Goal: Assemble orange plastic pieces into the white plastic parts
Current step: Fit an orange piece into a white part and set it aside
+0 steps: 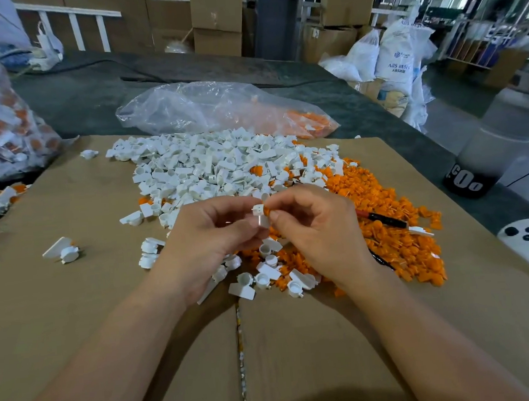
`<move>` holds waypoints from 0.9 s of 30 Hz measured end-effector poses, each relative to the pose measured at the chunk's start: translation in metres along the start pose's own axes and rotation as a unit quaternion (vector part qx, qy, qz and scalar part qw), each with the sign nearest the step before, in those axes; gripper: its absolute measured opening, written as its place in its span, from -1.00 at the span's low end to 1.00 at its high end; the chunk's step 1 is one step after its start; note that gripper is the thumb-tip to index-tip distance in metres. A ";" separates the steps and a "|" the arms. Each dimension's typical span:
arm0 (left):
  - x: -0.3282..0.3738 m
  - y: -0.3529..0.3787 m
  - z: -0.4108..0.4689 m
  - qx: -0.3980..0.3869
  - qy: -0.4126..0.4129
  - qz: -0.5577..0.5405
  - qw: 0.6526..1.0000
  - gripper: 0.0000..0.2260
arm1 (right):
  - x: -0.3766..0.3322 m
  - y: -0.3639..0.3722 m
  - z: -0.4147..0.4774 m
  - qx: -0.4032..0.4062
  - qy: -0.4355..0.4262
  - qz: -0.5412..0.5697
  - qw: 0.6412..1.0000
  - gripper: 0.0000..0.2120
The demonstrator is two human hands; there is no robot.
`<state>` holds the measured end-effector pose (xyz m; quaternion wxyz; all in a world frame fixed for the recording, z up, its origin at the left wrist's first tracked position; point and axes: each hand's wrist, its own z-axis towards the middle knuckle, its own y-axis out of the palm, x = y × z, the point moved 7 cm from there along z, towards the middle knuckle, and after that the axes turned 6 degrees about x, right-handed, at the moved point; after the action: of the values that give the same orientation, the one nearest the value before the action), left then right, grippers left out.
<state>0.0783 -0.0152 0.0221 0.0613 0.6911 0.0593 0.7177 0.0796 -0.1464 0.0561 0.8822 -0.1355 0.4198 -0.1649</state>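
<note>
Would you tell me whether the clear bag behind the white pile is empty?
No, the clear bag holds orange pieces at its right end, behind the white pile.

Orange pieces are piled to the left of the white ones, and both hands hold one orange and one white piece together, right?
No. The head view shows the orange pile to the right of the white pile. The left hand does pinch a white part against the orange piece in the right hand.
</note>
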 end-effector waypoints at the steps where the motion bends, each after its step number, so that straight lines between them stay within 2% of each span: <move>1: 0.000 0.000 0.000 0.000 0.003 0.005 1.000 -0.81 | 0.000 0.001 0.000 -0.007 0.004 0.008 1.000 -0.88; 7: -0.003 -0.002 0.002 -0.003 -0.005 0.018 1.000 -0.88 | 0.001 0.004 -0.001 -0.037 0.039 0.042 0.998 -0.66; 11: -0.001 0.000 0.000 -0.020 0.006 0.059 0.998 -0.92 | 0.006 0.003 -0.002 -0.056 0.053 0.026 0.997 -0.66; 17: 0.000 0.001 -0.002 -0.023 0.044 0.147 0.988 -0.81 | 0.006 0.005 -0.003 -0.090 0.045 -0.013 0.995 -0.63; 20: -0.002 0.002 -0.002 -0.027 0.049 0.186 0.981 -0.82 | 0.006 0.007 -0.004 -0.106 0.048 -0.023 0.993 -0.64; 22: -0.002 0.002 -0.002 -0.022 0.039 0.168 0.985 -0.84 | 0.003 0.006 -0.005 -0.099 0.044 -0.013 0.994 -0.65; 27: -0.006 0.000 0.000 -0.016 -0.037 0.033 0.999 -0.89 | 0.004 0.002 -0.004 -0.075 0.098 0.132 0.984 -0.76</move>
<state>0.0783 -0.0157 0.0163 0.0510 0.7177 0.0226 0.6941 0.0796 -0.1464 0.0503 0.8383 -0.1283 0.5292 -0.0276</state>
